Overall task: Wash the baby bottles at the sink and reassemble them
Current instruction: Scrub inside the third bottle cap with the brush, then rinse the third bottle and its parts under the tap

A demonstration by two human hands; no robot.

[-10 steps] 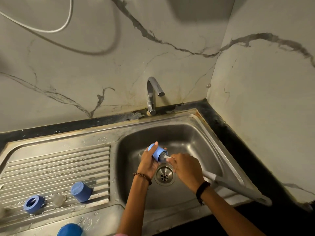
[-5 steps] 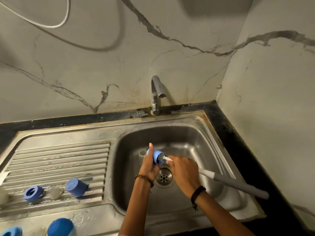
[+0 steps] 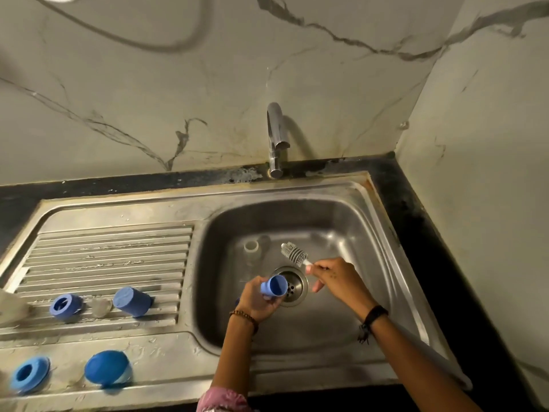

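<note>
The left hand (image 3: 258,301) curls its grip round a small blue cap (image 3: 274,285), mouth facing about three o'clock, over the drain (image 3: 292,288) of the sink (image 3: 383,263). The right hand (image 3: 335,278) pinches the bottle brush (image 3: 294,253) just behind its bristles. The brush head lies free at about one o'clock from the cap, long axis running ten to four, so the right hand is nearer. More blue parts (image 3: 132,301) wait at nine o'clock on the draining surface (image 3: 113,248).
</note>
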